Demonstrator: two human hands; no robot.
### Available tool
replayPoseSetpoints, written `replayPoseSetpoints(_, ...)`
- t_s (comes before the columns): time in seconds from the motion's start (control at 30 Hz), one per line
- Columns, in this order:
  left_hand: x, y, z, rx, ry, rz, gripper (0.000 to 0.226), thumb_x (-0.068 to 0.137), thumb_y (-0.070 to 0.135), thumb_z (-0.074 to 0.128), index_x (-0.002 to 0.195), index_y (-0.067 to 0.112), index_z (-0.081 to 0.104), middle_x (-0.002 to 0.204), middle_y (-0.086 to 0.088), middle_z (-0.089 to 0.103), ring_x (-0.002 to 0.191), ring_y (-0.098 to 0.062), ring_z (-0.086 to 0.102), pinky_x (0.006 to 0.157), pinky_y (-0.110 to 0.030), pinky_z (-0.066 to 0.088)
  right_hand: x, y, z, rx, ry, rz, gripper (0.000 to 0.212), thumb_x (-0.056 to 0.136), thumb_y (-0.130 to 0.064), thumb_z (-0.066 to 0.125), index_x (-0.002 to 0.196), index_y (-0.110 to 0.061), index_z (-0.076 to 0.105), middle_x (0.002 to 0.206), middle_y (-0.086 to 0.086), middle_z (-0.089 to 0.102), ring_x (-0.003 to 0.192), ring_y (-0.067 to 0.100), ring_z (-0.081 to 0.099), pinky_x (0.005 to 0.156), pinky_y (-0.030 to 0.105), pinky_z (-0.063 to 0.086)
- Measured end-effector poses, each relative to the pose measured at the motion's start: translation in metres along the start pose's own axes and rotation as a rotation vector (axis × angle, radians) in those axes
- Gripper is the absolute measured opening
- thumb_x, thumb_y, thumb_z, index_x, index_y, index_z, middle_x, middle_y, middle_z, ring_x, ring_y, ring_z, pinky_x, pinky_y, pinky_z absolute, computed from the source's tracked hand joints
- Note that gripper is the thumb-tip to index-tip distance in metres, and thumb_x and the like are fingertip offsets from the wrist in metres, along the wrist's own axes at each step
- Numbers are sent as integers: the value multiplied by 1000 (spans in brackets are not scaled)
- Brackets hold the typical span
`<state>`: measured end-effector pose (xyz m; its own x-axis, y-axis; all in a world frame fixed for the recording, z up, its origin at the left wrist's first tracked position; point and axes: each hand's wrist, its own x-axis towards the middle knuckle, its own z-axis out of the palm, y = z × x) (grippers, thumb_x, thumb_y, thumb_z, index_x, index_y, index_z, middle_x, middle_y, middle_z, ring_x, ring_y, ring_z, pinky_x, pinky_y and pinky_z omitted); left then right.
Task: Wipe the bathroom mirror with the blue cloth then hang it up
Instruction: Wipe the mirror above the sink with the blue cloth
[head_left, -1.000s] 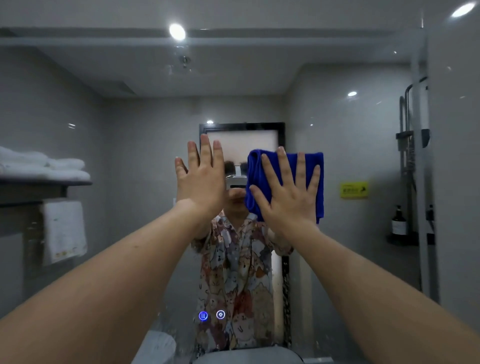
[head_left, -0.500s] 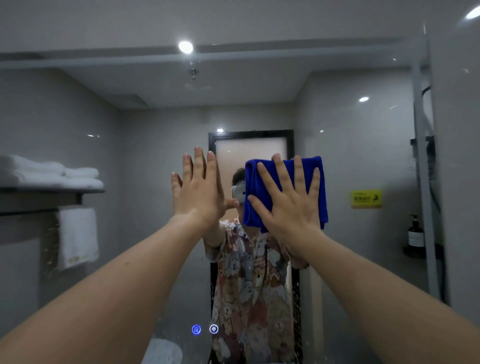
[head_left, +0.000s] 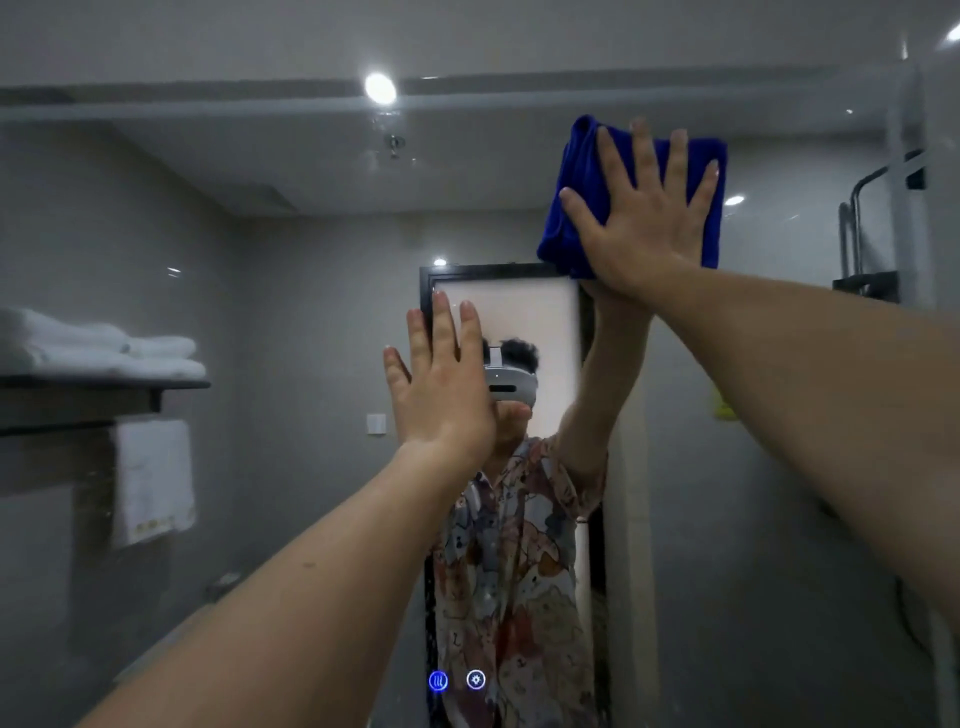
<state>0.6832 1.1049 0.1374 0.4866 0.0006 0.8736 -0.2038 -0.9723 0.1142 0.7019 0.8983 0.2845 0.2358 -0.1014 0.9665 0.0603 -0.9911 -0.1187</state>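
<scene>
**Cloth high on the glass, hanging yet to come**

While the wiping is under way, the scene reads from the left like this. Reflected in the mirror, a shelf carries folded white towels, and one more towel hangs below it; that shelf is the only holder in view, and nothing else on it can be made out.

Next comes the left hand, fingers straight and close together, raised flat toward the glass and holding nothing. Whether the palm actually touches the mirror I cannot tell. Low down near the centre, two small lit icons glow on the glass.

Further right and higher, the right hand is spread wide, fingers straight and apart, pressing the cloth flat against the upper part of the mirror. Nothing is pinched; the cloth stays up by palm pressure alone.

By my judgement the cloth is light, soft and limp, folded into a thick pad. It should slide easily on smooth glass, and it would likely drop or unfold if the pressure eased. For wiping, a flat palm over its middle suits it. For hanging, it seems best taken by an upper edge or corner so it drapes. The far right shows dark shower fittings, blurred.
</scene>
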Motion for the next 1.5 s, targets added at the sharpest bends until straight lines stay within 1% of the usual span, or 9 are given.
replayPoseSetpoints(0.2,-1,2,-4,-1,6,-12,123,80,66,69,158,23,-16,165,-3,-25,151,-31,-22,118,-56,-6,-14,4,0,6,-30,-46,81,95,-80,9,165,-39,-4,175,-2,-7,159,35,-12,124,64,-9)
replayPoseSetpoints(0.33,-2,11,-10,-4,12,-62,123,75,66,73,159,22,-5,168,-4,-14,153,-33,-14,120,-56,1,-49,15,7,17,-37,-100,80,97,-79,10,164,-40,-4,175,-2,-5,159,35,-9,124,63,-9)
replayPoseSetpoints(0.43,-10,34,-14,-49,86,-118,108,74,45,82,156,22,15,168,-9,6,154,-36,2,121,-53,11,-80,29,16,7,-48,-135,79,97,-79,9,164,-40,-3,175,-2,-3,159,35,-7,124,65,-7)
replayPoseSetpoints(0.5,-18,58,-14,-91,116,-119,95,76,30,80,153,24,25,166,-10,18,153,-35,12,121,-52,18,-101,41,21,4,-56,-153,79,97,-79,9,165,-40,-2,175,-2,-2,159,36,-5,124,65,-6)
replayPoseSetpoints(0.7,-18,123,-12,-225,179,-18,64,83,19,69,144,20,47,155,-8,40,145,-31,29,117,-49,29,-169,86,31,-22,-92,-198,79,98,-74,13,166,-37,-3,175,2,-4,159,38,-6,123,69,0)
replayPoseSetpoints(0.93,-11,156,0,-226,135,110,64,84,18,63,145,22,46,154,-3,43,145,-28,30,119,-49,29,-208,113,33,-9,-124,-198,77,98,-76,8,164,-39,-9,175,-1,-6,160,37,-8,123,68,-4)
replayPoseSetpoints(1.1,-10,139,10,-91,152,195,60,86,25,57,145,21,47,153,-2,44,144,-26,32,118,-48,29,-199,115,35,17,-75,-190,74,101,-70,21,165,-40,-3,175,-2,0,160,35,-4,123,68,0)
replayPoseSetpoints(1.27,-7,132,17,-34,272,278,58,80,34,40,134,18,54,141,-4,53,130,-28,45,106,-48,36,-140,113,26,43,-26,-77,73,99,-73,10,164,-42,-3,175,-3,1,160,33,-4,124,65,-7)
replayPoseSetpoints(1.5,-5,128,37,-10,382,305,62,82,38,43,138,15,51,146,-7,50,133,-32,43,105,-48,30,-38,116,3,14,22,-107,75,98,-76,10,164,-42,-1,175,-4,-1,160,34,-7,124,63,-10)
